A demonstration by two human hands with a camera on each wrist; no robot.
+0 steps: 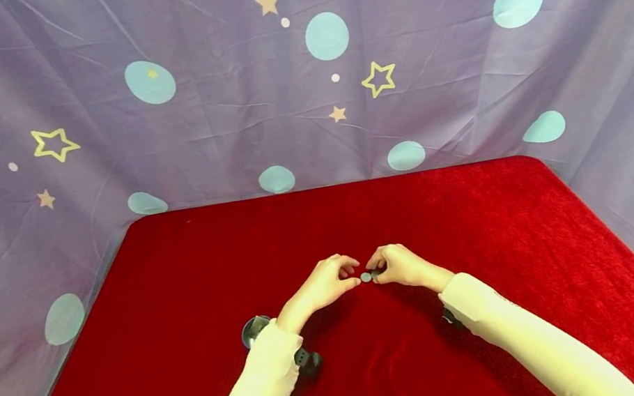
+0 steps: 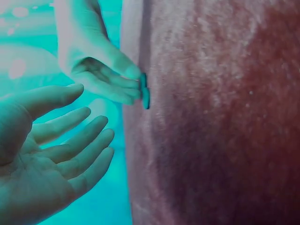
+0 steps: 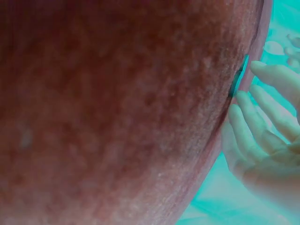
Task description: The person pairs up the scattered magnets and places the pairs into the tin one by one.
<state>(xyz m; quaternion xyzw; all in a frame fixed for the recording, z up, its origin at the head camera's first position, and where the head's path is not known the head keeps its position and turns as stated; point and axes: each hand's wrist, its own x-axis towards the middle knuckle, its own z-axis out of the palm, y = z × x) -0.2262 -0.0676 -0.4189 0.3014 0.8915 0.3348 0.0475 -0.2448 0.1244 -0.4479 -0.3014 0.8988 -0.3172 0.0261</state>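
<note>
Two small grey round discs (image 1: pixel 366 277) lie side by side on the red cloth between the hands; they could be coins or magnets, I cannot tell. My left hand (image 1: pixel 326 283) is just left of them, fingers loosely bent and thumb apart, with nothing held. From the right comes my right hand (image 1: pixel 403 266), its thumb and fingertips around the nearer disc, partly covering it in the head view. In the right wrist view the fingers of that hand are relaxed beside the discs (image 3: pixel 236 82). The left wrist view shows the discs (image 2: pixel 146 97) at the right fingertips.
Red velvety cloth (image 1: pixel 208 267) covers the table, with slight wrinkles in front. A round, shiny dark object (image 1: pixel 253 331) sits beside the left wrist, partly behind the sleeve. A purple curtain (image 1: pixel 433 99) with stars and dots hangs around the back and sides.
</note>
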